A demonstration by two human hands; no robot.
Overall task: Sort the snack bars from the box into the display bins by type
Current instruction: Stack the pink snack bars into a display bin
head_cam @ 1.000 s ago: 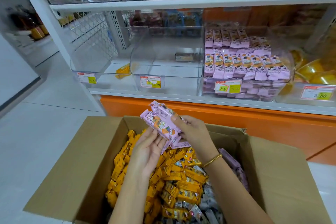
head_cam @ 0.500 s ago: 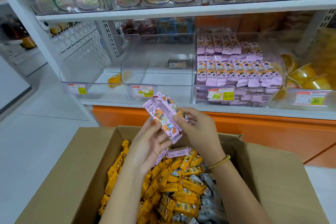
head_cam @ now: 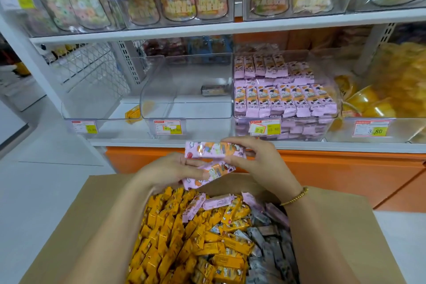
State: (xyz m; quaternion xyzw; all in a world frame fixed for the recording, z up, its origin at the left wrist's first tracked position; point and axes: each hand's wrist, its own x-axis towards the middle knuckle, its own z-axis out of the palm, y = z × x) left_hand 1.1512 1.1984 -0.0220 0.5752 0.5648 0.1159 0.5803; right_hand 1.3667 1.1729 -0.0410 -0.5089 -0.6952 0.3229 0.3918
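Observation:
A cardboard box (head_cam: 96,210) below me is full of yellow snack bars (head_cam: 175,244), grey bars (head_cam: 272,246) and a few pink ones (head_cam: 219,202). Above its far edge my right hand (head_cam: 258,163) pinches one pink bar (head_cam: 213,150) held level. My left hand (head_cam: 166,170) holds another pink bar (head_cam: 207,175) just beneath it. On the shelf ahead, a clear bin (head_cam: 332,90) is stacked with pink bars (head_cam: 283,99). The middle clear bin (head_cam: 186,120) holds one grey bar (head_cam: 213,89). The left clear bin (head_cam: 101,120) holds one yellow bar (head_cam: 133,113).
An orange plinth (head_cam: 345,168) runs under the white shelf. A bin of yellow packets (head_cam: 378,99) stands at the right. The upper shelf (head_cam: 230,27) carries bagged sweets with price tags. Pale floor (head_cam: 46,180) lies to the left of the box.
Both hands have risen from the box toward the shelf. The pink bars, held together before, are now split, one in each hand, and the top one has turned level.

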